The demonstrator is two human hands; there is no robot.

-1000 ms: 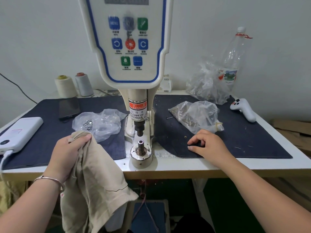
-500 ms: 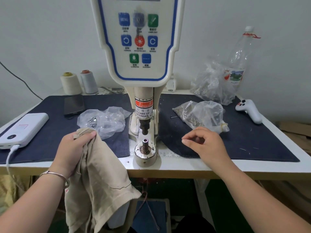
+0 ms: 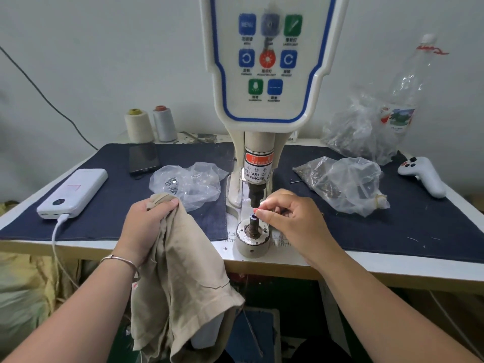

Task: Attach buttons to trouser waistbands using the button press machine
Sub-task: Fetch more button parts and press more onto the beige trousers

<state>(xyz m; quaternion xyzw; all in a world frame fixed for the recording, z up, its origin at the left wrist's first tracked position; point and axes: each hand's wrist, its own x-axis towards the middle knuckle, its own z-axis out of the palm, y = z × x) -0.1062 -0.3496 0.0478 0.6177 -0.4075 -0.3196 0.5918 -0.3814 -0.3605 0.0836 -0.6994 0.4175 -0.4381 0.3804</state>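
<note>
Since half a second ago the right hand (image 3: 290,218) has crossed from above the navy mat to the press, and its thumb and forefinger now meet in a pinch just over the lower die post (image 3: 253,223), probably to seat a small part there (whatever is pinched is too small to make out). The other fingers are curled in, clear of the punch (image 3: 255,199) directly above, which suits the warning label on the column. The left hand (image 3: 148,226) has kept its place at the table edge, fingers wrapped round a bunched fold of the beige trousers (image 3: 180,279); the rest hangs below the table (image 3: 392,268), so the waistband is near the die yet not over it. Clear bags of hardware (image 3: 348,184) lie either side of the button press machine (image 3: 264,74), within reach of each hand. A power bank (image 3: 73,192) charges at the far left.
</note>
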